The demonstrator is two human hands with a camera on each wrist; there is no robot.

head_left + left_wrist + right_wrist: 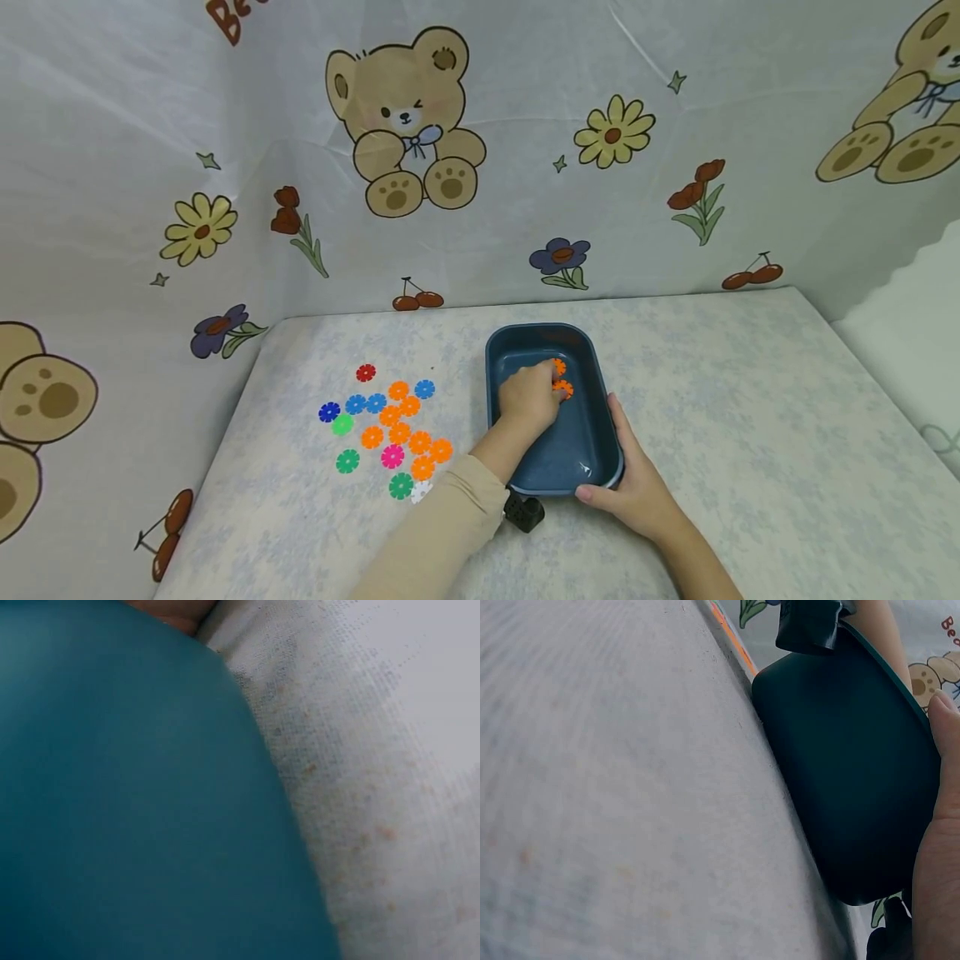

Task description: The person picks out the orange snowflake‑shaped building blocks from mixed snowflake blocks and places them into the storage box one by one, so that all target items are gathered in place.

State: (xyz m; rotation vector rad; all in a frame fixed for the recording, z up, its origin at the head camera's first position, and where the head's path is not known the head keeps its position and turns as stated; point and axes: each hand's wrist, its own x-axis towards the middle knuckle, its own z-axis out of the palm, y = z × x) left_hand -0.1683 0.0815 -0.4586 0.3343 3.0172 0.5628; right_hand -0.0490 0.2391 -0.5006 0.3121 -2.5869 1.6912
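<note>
Gripping the blue bin [570, 458] at its near right corner, the right hand [637, 496] sets its thumb over the near rim and its fingers along the right wall. The bin stands on the table [750, 400], its long axis running away from the person, the far end leaning slightly left. Over its left wall comes the beige sleeve [435, 533]. Farther in, the left hand [529, 398] is lowered inside with bent fingers, at two orange discs [564, 390]; whether it pinches either one or only touches them cannot be told, since its own back hides the fingertips.

The key relation is probably sideways: the loose discs [400, 433] lie left of the bin, apart from it, with the bin's left wall between them and the left hand, which is much the nearer of the two. They spread from a white disc [420, 491] just beside the sleeve to a red disc [366, 372], the farthest away.
</note>
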